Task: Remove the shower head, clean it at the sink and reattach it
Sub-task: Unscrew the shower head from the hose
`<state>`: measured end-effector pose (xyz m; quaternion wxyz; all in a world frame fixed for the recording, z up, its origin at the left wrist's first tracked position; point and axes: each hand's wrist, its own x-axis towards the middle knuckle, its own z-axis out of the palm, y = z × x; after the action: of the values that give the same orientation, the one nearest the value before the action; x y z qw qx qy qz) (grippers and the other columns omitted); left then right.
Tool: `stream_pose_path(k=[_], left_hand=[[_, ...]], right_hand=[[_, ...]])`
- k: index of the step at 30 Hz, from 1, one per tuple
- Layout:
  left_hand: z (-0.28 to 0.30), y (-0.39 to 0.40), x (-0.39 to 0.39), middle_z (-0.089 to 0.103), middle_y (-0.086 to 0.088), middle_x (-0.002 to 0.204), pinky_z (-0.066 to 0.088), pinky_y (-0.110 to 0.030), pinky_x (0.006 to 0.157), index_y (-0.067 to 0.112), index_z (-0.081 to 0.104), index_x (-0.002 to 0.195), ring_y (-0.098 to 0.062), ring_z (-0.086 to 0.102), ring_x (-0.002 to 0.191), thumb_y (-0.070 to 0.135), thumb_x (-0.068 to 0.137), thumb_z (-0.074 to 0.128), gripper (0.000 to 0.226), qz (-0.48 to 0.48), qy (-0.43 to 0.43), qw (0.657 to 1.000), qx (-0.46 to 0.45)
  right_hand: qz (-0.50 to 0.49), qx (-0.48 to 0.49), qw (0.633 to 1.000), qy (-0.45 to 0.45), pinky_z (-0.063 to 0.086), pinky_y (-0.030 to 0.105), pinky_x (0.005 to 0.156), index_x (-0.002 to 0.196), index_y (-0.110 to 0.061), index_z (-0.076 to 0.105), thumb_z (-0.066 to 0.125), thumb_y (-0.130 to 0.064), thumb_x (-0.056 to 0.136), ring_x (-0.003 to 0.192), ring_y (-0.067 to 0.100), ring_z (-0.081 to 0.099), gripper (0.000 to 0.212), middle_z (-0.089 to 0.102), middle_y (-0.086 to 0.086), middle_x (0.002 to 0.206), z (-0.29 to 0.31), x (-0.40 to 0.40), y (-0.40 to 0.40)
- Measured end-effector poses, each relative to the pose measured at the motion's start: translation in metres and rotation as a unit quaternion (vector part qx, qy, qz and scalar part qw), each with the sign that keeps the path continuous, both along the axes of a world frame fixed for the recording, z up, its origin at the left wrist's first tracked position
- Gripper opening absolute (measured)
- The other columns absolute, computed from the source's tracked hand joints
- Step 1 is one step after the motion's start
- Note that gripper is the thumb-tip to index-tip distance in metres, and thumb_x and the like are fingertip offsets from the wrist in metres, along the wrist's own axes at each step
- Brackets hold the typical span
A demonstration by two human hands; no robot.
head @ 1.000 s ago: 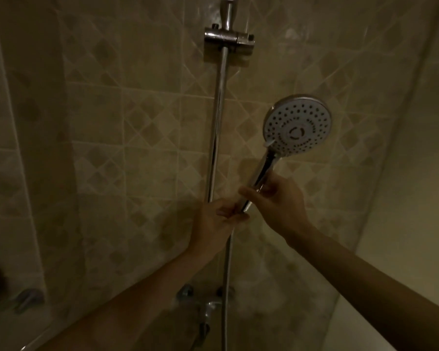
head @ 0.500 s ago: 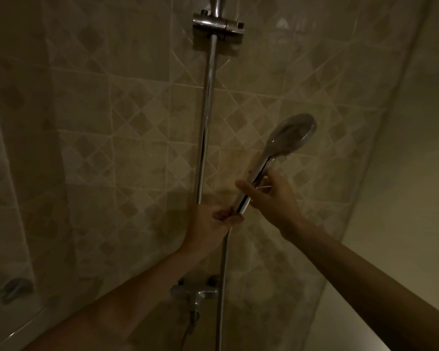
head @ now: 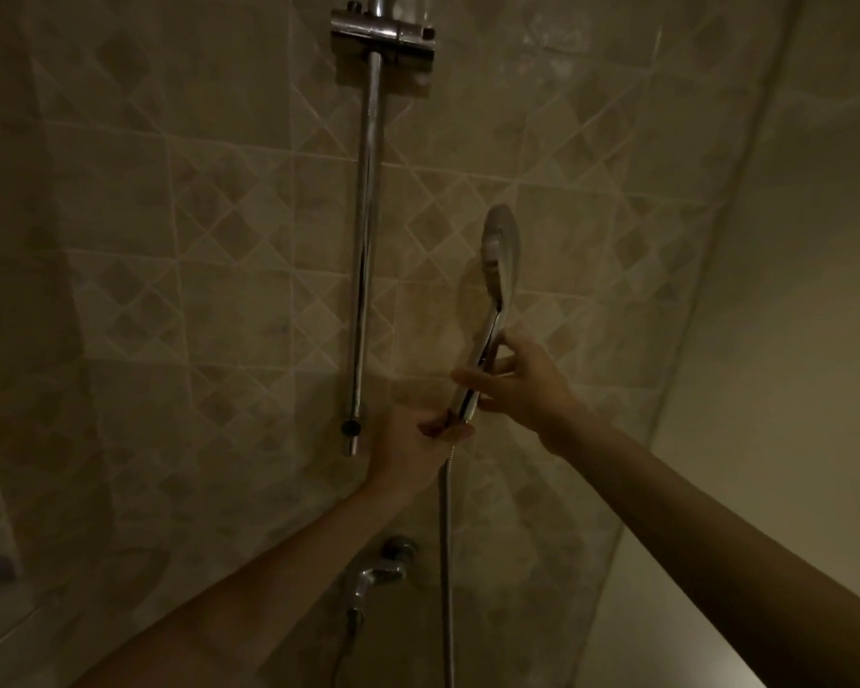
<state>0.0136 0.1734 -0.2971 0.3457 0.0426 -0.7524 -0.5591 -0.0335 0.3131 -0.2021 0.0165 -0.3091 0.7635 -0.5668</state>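
Note:
The chrome shower head [head: 500, 250] is off its holder and stands nearly upright in front of the tiled wall, seen edge-on with its face turned to the left. My right hand [head: 522, 382] grips its handle from the right. My left hand [head: 418, 446] grips the joint where the metal hose [head: 446, 563] meets the bottom of the handle. The hose hangs straight down from there.
A vertical chrome slide rail [head: 366, 240] runs up the wall to the empty bracket [head: 383, 32] at the top. The tap fitting [head: 381, 571] sits low on the wall below my hands. A plain wall closes the right side.
The shower head has twisted about its handle from facing me to edge-on. Both hands kept their hold, and the view has dropped slightly.

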Motion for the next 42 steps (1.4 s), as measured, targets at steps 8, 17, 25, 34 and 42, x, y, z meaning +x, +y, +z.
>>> stream_pose_path(k=[8,17,25,34,42], left_hand=[[-0.006,0.005,-0.018,0.073,-0.003,0.066,0.058,-0.045,0.073,0.023,0.078,0.075,-0.026,0.073,0.07,0.02,0.08,0.083,0.007,-0.005,0.001,1.0,-0.021],[-0.008,0.016,-0.029,0.077,-0.018,0.081,0.058,-0.048,0.077,0.001,0.079,0.085,-0.034,0.074,0.08,0.018,0.08,0.082,0.018,-0.001,-0.003,1.0,0.003],[-0.016,0.024,-0.038,0.071,0.008,0.057,0.046,-0.015,0.054,0.024,0.077,0.068,-0.002,0.062,0.056,0.02,0.081,0.083,0.015,-0.02,-0.006,1.0,-0.019],[-0.019,0.032,-0.05,0.069,0.021,0.058,0.047,-0.01,0.056,0.032,0.079,0.076,0.009,0.063,0.058,0.019,0.076,0.086,0.015,-0.011,0.005,1.0,-0.026],[-0.017,0.034,-0.049,0.072,0.021,0.068,0.047,-0.005,0.058,0.018,0.082,0.092,0.01,0.068,0.065,0.019,0.075,0.087,0.018,-0.009,0.005,1.0,-0.018]], right_hand=[[0.039,-0.006,0.999,-0.002,0.062,0.031,0.08,0.107,-0.034,0.052,0.071,-0.022,0.094,0.105,0.012,0.066,0.027,0.065,-0.003,0.119,-0.013,-0.016,0.004],[0.062,-0.101,0.992,-0.045,0.06,0.04,0.094,0.137,-0.017,0.052,0.073,0.003,0.089,0.111,0.019,0.073,0.056,0.075,0.006,0.119,-0.026,-0.036,0.02],[-0.01,-0.043,0.999,0.026,0.066,0.035,0.073,0.117,-0.016,0.063,0.083,-0.027,0.086,0.091,0.021,0.074,0.038,0.072,0.005,0.102,-0.029,-0.045,0.023],[0.054,-0.124,0.99,-0.028,0.064,0.032,0.075,0.116,-0.026,0.063,0.071,-0.008,0.088,0.103,0.022,0.075,0.035,0.075,0.005,0.112,-0.036,-0.057,0.031],[0.048,-0.112,0.992,0.038,0.064,0.029,0.074,0.119,-0.04,0.06,0.071,-0.013,0.096,0.094,0.015,0.077,0.037,0.077,-0.002,0.099,-0.035,-0.055,0.031]])
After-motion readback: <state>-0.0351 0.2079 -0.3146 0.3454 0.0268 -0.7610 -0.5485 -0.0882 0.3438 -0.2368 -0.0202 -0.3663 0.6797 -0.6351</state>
